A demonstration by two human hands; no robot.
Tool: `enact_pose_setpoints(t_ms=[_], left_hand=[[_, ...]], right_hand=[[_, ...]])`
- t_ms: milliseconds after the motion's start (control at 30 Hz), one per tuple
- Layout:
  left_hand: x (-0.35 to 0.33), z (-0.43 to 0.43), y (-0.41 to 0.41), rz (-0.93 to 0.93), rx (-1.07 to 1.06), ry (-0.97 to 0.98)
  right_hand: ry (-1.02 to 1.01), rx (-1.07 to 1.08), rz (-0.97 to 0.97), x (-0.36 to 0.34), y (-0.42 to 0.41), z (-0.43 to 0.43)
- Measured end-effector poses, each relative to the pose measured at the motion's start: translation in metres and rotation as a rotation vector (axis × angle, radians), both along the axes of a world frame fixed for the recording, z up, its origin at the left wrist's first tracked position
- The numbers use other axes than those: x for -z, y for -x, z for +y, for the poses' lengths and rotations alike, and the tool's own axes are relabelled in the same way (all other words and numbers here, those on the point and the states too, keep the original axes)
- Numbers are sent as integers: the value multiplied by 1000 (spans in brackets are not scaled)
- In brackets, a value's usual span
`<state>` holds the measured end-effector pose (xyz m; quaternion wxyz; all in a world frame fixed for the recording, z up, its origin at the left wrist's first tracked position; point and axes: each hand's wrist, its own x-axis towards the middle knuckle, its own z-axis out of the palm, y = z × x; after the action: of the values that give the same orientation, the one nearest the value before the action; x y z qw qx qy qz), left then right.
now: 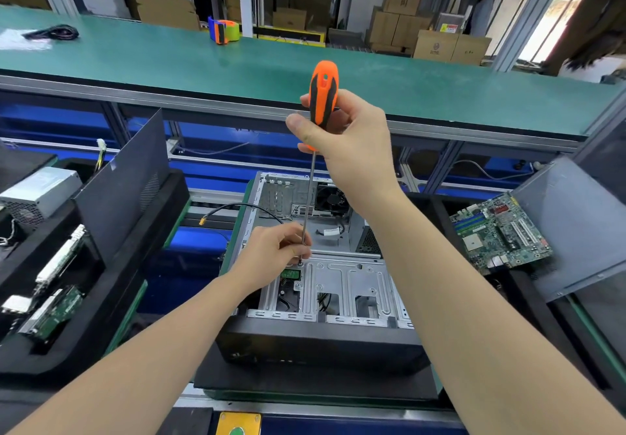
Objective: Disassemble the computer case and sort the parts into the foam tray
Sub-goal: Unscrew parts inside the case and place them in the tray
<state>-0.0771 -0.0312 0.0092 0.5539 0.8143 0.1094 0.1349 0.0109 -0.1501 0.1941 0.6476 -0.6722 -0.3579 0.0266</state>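
Note:
An open computer case lies on its side in the middle, its silver drive bracket facing up. My right hand grips the orange and black handle of a long screwdriver held upright. Its thin shaft runs down to the bracket's upper left corner. There my left hand pinches the lower end of the shaft at the tip. The screw under the tip is hidden by my fingers. A black foam tray at the left holds a power supply, a side panel and circuit cards.
A second foam tray at the right carries a green motherboard and a grey side panel. A black cable with a yellow plug hangs left of the case. Behind runs a green bench with a tape dispenser.

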Motion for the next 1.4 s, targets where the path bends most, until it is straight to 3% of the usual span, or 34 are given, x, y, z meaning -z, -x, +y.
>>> enact_pose_setpoints(t_ms=[233, 467, 833, 967, 1200, 1400], left_hand=[[-7, 5, -1, 52, 29, 2], [-9, 9, 3, 60, 98, -117], [-10, 6, 1, 78, 173, -98], [-6, 3, 0, 66, 125, -75], [-4, -2, -2, 53, 73, -78], [-7, -1, -1, 59, 89, -55]], right_hand=[[22, -102, -52, -3, -2, -4], [68, -261, -87, -6, -14, -10], [107, -528, -82, -5, -26, -14], [68, -415, -34, -2, -16, -12], [58, 155, -238, -7, 6, 2], [12, 92, -261, -8, 6, -1]])
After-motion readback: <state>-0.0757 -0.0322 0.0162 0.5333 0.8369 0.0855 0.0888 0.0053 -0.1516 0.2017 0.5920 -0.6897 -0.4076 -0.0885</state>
